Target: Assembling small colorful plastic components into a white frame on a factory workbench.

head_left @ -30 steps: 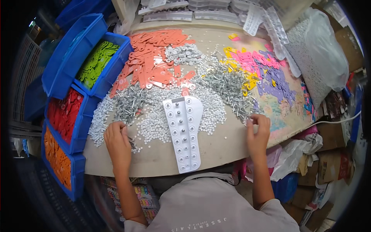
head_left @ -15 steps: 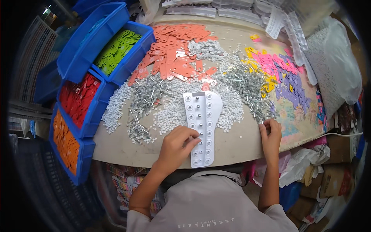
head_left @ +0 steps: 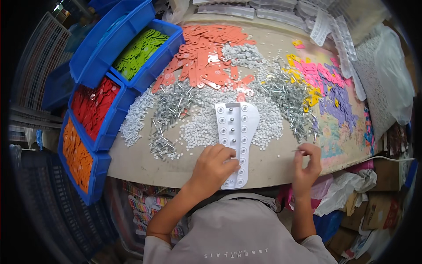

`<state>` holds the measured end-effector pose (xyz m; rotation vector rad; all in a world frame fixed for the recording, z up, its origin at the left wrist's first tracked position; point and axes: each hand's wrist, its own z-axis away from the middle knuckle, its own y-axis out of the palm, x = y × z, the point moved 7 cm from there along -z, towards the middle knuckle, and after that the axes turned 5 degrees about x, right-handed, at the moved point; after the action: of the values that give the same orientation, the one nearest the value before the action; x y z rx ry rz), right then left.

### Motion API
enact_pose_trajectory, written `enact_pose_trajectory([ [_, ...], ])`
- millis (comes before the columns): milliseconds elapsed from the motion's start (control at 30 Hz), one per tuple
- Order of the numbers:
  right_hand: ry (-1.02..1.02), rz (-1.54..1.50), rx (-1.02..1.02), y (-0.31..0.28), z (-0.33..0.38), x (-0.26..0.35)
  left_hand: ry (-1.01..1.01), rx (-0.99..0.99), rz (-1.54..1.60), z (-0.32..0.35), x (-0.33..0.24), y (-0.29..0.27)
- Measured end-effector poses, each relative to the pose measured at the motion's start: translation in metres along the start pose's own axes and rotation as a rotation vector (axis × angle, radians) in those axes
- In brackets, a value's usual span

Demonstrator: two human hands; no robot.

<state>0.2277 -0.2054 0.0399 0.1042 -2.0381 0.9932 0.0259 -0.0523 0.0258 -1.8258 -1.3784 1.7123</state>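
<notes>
A white plastic jig plate (head_left: 251, 123) lies on the table in front of me, with rows of round seats holding small white discs. Several metal pins (head_left: 231, 119) stand upright in its middle groove. My left hand (head_left: 214, 166) rests on the lower left of the plate, thumb and fingers pinched together over the groove; whatever is between them is hidden. To the right, apart from the plate, my right hand (head_left: 307, 165) pinches a thin metal pin (head_left: 295, 151) at its fingertips. Loose metal pins (head_left: 292, 110) are heaped just beyond that hand.
Small white discs (head_left: 202, 130) spread around the plate. Farther back lie coral-coloured plastic strips (head_left: 202, 61) and white rings (head_left: 241, 56). Blue bins (head_left: 102, 169) hold orange, red and green pieces at left. Pink and purple pieces (head_left: 336, 105) lie right, near a clear bag (head_left: 382, 75).
My right hand has drawn back from the pin heap with a metal pin in its fingertips. My left hand has shifted slightly along the plate, toward me. The whole view has shifted a little.
</notes>
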Motion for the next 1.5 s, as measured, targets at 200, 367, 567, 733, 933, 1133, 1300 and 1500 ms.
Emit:
enact_pose_trajectory([
  [200,-0.226,-0.254,0.309,0.06,0.02,0.064,-0.165,-0.168,-0.037,0.022,0.013,-0.025],
  [367,-0.238,-0.279,0.468,0.092,0.031,0.071,-0.473,-0.409,-0.081,0.066,0.055,-0.064],
  [567,-0.374,-0.143,0.502,0.097,0.037,0.075,-0.603,-0.504,-0.207,0.095,0.077,-0.087],
  [733,-0.382,-0.136,0.557,0.092,0.036,0.081,-0.605,-0.428,-0.327,0.097,0.084,-0.094],
  [933,-0.298,-0.132,0.373,0.081,0.029,0.061,-0.569,-0.331,-0.339,0.077,0.089,-0.076],
  [1133,-0.177,-0.18,0.286,0.076,0.026,0.033,-0.507,-0.262,-0.367,0.061,0.096,-0.075],
  [1300,-0.104,-0.223,0.27,0.079,0.03,0.018,-0.508,-0.287,-0.005,0.048,0.079,-0.066],
  [1500,-0.151,-0.246,0.273,0.078,0.031,0.022,-0.309,-0.102,0.666,0.025,0.021,-0.02],
])
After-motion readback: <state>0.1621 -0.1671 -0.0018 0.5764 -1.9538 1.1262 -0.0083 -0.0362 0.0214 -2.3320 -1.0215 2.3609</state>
